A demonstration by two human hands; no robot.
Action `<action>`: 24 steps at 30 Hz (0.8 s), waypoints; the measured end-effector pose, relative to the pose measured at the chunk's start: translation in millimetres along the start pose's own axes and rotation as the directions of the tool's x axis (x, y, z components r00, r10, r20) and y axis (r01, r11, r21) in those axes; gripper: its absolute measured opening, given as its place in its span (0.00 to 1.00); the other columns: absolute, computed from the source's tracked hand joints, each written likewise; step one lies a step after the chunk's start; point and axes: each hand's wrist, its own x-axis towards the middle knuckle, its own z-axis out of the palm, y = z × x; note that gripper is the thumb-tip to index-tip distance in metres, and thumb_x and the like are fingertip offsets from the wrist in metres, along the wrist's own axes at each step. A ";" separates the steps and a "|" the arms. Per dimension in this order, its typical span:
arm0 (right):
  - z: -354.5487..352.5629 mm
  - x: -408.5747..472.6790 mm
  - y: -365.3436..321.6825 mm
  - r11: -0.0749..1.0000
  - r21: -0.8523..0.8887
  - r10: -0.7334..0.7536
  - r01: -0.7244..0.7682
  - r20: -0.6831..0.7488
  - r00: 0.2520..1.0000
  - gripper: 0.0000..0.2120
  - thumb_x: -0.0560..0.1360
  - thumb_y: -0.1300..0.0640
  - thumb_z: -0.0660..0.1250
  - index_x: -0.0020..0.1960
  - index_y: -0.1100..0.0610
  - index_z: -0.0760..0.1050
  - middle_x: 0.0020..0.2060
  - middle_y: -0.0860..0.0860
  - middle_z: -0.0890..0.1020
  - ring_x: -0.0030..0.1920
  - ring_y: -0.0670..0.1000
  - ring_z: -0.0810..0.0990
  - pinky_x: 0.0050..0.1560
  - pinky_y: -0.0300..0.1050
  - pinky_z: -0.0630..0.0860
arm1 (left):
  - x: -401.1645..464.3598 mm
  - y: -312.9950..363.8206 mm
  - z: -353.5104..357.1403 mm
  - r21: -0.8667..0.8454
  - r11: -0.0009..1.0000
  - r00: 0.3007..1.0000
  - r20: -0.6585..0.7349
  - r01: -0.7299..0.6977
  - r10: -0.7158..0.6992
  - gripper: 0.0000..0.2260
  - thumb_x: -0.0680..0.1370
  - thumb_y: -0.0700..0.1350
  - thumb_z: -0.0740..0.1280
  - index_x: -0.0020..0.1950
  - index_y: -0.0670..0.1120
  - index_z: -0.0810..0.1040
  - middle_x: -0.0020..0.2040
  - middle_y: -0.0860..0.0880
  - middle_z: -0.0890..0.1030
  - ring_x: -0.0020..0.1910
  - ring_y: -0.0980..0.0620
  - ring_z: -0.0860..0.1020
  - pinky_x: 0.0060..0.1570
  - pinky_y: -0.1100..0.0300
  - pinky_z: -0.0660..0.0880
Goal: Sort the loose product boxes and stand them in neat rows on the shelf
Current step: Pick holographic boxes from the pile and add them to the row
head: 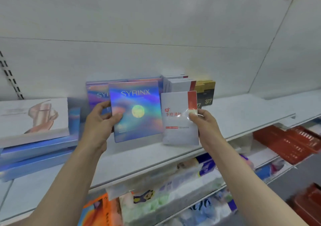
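The white shelf point(243, 118) runs wide across the view, its front lip close below both hands and bare board to the right of the boxes. On its left end lies a flat stack of blue boxes point(34, 154) topped by a large white box point(33, 118), lying down, not stood up. At the back stand three short rows: shiny boxes point(97, 93), white boxes point(180, 83) with a red stripe, and black and gold boxes point(205, 93).

The left hand point(99, 125) grips a shiny box point(136, 111) marked SYRINX by its left edge, thumb curled over the front and fingers behind, holding it upright in front of its own row. The right hand point(206, 121) pinches a white box point(179, 118) with a red corner at its right edge, thumb on the face, and the box stands on the shelf or just above it; I cannot tell which.

To do this step well, each box probably wants sliding straight back until it meets the matching row, faces square to the front and bottom edges flat on the board. The two held boxes sit just beside each other, so moving one at a time would likely avoid a knock. Room is tight between rows and open to the right; the front lip is where a tilted box could slip off.
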 end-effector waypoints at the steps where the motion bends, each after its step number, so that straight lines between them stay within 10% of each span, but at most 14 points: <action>1: -4.8 11.1 2.9 1.000 0.018 0.011 -0.011 0.009 1.000 0.13 0.79 0.54 0.68 0.62 0.53 0.73 0.54 0.52 0.84 0.51 0.54 0.85 0.53 0.57 0.82 | 4.3 -3.0 4.6 0.007 1.000 1.000 -0.017 0.001 -0.001 0.16 0.75 0.34 0.70 0.58 0.51 0.75 0.46 0.45 0.84 0.38 0.51 0.82 0.33 0.61 0.78; 16: -37.2 134.1 19.3 0.975 -0.066 -0.206 0.211 0.080 0.975 0.12 0.76 0.55 0.71 0.58 0.52 0.77 0.51 0.48 0.83 0.54 0.48 0.81 0.44 0.36 0.78 | 30.1 -28.3 59.1 0.039 0.999 0.984 -0.180 -0.003 0.010 0.17 0.76 0.35 0.70 0.63 0.47 0.75 0.47 0.45 0.84 0.38 0.54 0.83 0.37 0.60 0.80; 24: -38.0 163.9 6.0 0.925 -0.227 -0.291 0.306 0.097 0.952 0.11 0.73 0.55 0.75 0.53 0.46 0.80 0.46 0.41 0.83 0.48 0.43 0.82 0.51 0.51 0.82 | 20.3 -32.0 93.2 0.043 0.999 0.961 -0.274 -0.008 0.020 0.17 0.75 0.36 0.70 0.63 0.48 0.74 0.45 0.45 0.84 0.37 0.53 0.84 0.42 0.56 0.78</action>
